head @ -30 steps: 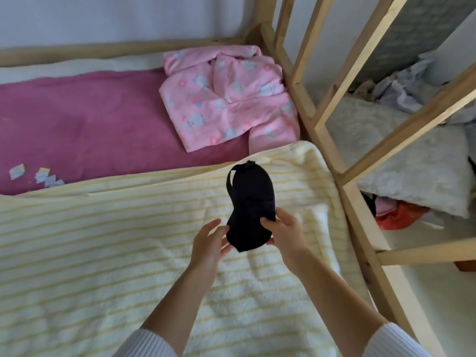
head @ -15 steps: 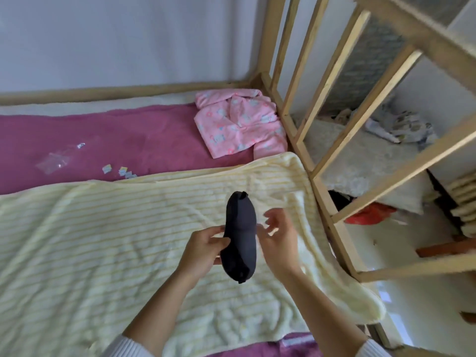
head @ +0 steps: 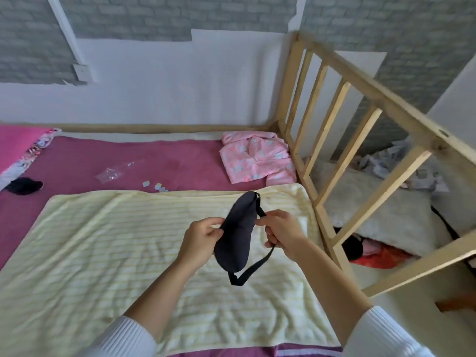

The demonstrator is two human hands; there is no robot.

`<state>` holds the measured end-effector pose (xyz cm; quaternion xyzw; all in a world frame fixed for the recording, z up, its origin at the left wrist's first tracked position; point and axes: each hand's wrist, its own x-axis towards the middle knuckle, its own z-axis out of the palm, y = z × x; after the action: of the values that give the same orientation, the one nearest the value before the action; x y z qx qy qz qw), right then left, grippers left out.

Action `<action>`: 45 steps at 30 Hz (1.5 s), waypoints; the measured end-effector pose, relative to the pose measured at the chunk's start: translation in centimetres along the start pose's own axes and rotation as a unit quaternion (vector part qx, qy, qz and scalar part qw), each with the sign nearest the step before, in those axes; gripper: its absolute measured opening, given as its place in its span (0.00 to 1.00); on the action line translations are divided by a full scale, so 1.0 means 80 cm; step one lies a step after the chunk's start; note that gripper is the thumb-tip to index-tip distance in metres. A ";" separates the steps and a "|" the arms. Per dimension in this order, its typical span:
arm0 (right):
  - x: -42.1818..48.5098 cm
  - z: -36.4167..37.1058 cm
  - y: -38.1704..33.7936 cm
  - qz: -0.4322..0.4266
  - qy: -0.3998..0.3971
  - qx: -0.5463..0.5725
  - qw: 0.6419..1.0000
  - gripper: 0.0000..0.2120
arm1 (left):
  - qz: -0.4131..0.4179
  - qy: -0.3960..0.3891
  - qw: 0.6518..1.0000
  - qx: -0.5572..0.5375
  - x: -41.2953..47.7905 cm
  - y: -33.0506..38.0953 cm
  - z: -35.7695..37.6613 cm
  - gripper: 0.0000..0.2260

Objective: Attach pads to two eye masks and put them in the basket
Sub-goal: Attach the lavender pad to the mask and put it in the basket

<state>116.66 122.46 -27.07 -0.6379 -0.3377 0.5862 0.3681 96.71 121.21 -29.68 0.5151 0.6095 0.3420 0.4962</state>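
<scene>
- My left hand (head: pixel 199 240) pinches the near edge of the black eye mask (head: pixel 238 233), held in the air over the yellow striped blanket (head: pixel 103 253).
- My right hand (head: pixel 282 234) is closed around its strap (head: pixel 253 267), at the mask's 3 o'clock.
- Small pads (head: pixel 155 186) lie on the magenta sheet (head: pixel 154 161) at 11 o'clock, well apart.

Black mask (head: pixel 237 235), soft and oval, held in the air above the bed, long axis tilted, upper end farther away. Strap (head: pixel 253 266) black, loose, looping down from its lower end. Second dark mask (head: pixel 23 186) lying flat at the far left. Small pale pads (head: pixel 155 186) scattered on the pink sheet, well apart from both masks.
</scene>
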 end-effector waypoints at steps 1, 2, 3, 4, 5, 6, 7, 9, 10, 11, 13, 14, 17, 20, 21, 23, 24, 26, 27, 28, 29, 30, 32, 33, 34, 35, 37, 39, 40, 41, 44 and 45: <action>-0.004 -0.003 -0.001 0.010 0.009 -0.030 0.999 0.11 | 0.007 0.008 1.000 0.002 -0.003 0.004 -0.001 0.12; -0.006 -0.005 -0.001 0.016 0.008 -0.030 0.999 0.15 | 0.015 0.008 1.000 0.002 -0.006 0.008 -0.002 0.13; -0.009 -0.005 -0.002 0.010 -0.002 -0.021 1.000 0.17 | 0.022 0.005 1.000 -0.003 -0.008 0.010 -0.002 0.14; -0.011 -0.003 -0.004 -0.012 -0.014 -0.013 1.000 0.16 | 0.029 0.002 0.999 -0.017 -0.010 0.013 -0.002 0.14; -0.013 -0.002 -0.007 -0.048 -0.022 -0.020 0.998 0.13 | 0.032 0.004 0.999 -0.032 -0.012 0.016 -0.002 0.14; -0.016 0.001 -0.009 -0.092 -0.025 -0.035 0.995 0.10 | 0.033 0.015 0.998 -0.050 -0.013 0.019 -0.003 0.14; -0.019 0.006 -0.013 -0.141 -0.025 -0.059 0.988 0.08 | 0.028 0.031 0.997 -0.069 -0.013 0.023 -0.004 0.14; -0.027 0.016 -0.020 -0.231 -0.038 -0.128 0.964 0.10 | -0.003 0.061 0.989 -0.136 -0.010 0.029 -0.010 0.14; -0.029 0.021 -0.021 -0.276 -0.046 -0.175 0.944 0.11 | -0.031 0.066 0.979 -0.189 -0.008 0.033 -0.013 0.13; -0.030 0.025 -0.022 -0.315 -0.048 -0.228 0.920 0.13 | -0.063 0.056 0.963 -0.257 -0.007 0.035 -0.017 0.11; -0.030 0.029 -0.023 -0.357 -0.040 -0.304 0.883 0.17 | -0.124 0.009 0.916 -0.382 -0.005 0.038 -0.026 0.09; -0.028 0.029 -0.025 -0.361 -0.039 -0.321 0.875 0.18 | -0.139 -0.015 0.901 -0.411 -0.004 0.038 -0.030 0.10; -0.024 0.029 -0.029 -0.357 -0.047 -0.338 0.870 0.18 | -0.123 -0.059 0.934 -0.329 -0.006 0.035 -0.037 0.07; -0.022 0.028 -0.028 -0.365 -0.069 -0.335 0.866 0.17 | -0.112 -0.084 0.958 -0.251 -0.010 0.036 -0.042 0.13; -0.022 0.028 -0.027 -0.366 -0.072 -0.331 0.867 0.16 | -0.109 -0.095 0.959 -0.244 -0.012 0.036 -0.045 0.12; -0.021 0.028 -0.028 -0.356 -0.072 -0.309 0.879 0.14 | -0.106 -0.124 0.964 -0.211 -0.016 0.036 -0.048 0.11; -0.022 0.030 -0.029 -0.348 -0.073 -0.295 0.887 0.14 | -0.103 -0.141 0.966 -0.190 -0.018 0.036 -0.048 0.12; -0.024 0.035 -0.029 -0.333 -0.075 -0.279 0.898 0.14 | -0.097 -0.162 0.969 -0.163 -0.022 0.035 -0.048 0.11; -0.026 0.038 -0.029 -0.325 -0.079 -0.279 0.900 0.15 | -0.094 -0.163 0.970 -0.157 -0.023 0.034 -0.047 0.10; -0.027 0.040 -0.028 -0.315 -0.087 -0.283 0.902 0.16 | -0.090 -0.161 0.971 -0.152 -0.024 0.033 -0.048 0.08; -0.028 0.042 -0.027 -0.306 -0.094 -0.292 0.901 0.17 | -0.087 -0.157 0.973 -0.147 -0.024 0.032 -0.049 0.07; -0.029 0.042 -0.027 -0.301 -0.095 -0.305 0.898 0.18 | -0.087 -0.151 0.974 -0.145 -0.024 0.032 -0.051 0.07; -0.029 0.036 -0.032 -0.286 -0.072 -0.312 0.903 0.17 | -0.093 -0.133 0.975 -0.151 -0.022 0.031 -0.057 0.07; -0.029 0.032 -0.036 -0.269 -0.053 -0.300 0.914 0.14 | -0.093 -0.121 0.975 -0.160 -0.021 0.030 -0.062 0.06; -0.029 0.026 -0.041 -0.248 -0.034 -0.280 0.927 0.11 | -0.090 -0.106 0.975 -0.174 -0.020 0.029 -0.068 0.04; -0.029 0.019 -0.046 -0.227 -0.022 -0.256 0.939 0.08 | -0.086 -0.087 0.974 -0.192 -0.019 0.029 -0.074 0.03; -0.033 0.004 -0.052 -0.165 -0.058 -0.182 0.968 0.09 | -0.077 -0.039 0.968 -0.234 -0.017 0.026 -0.084 0.01; -0.042 -0.005 -0.056 -0.079 -0.156 -0.079 0.981 0.13 | -0.070 0.003 0.964 -0.257 -0.015 0.024 -0.090 0.02; -0.045 -0.007 -0.056 -0.051 -0.198 -0.026 0.979 0.13 | -0.067 0.012 0.963 -0.262 -0.016 0.024 -0.091 0.03; -0.049 -0.005 -0.057 -0.043 -0.229 0.033 0.972 0.12 | -0.063 0.015 0.962 -0.267 -0.016 0.024 -0.091 0.04; -0.057 0.008 -0.062 -0.057 -0.258 0.259 0.929 0.06 | -0.054 0.008 0.960 -0.275 -0.020 0.022 -0.088 0.08; -0.058 0.012 -0.066 -0.070 -0.247 0.327 0.909 0.07 | -0.051 0.006 0.960 -0.276 -0.021 0.022 -0.087 0.10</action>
<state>115.30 121.15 -20.21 -0.2910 -0.2508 0.7752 0.5015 90.51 120.64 -25.70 0.3239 0.5202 0.4743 0.6321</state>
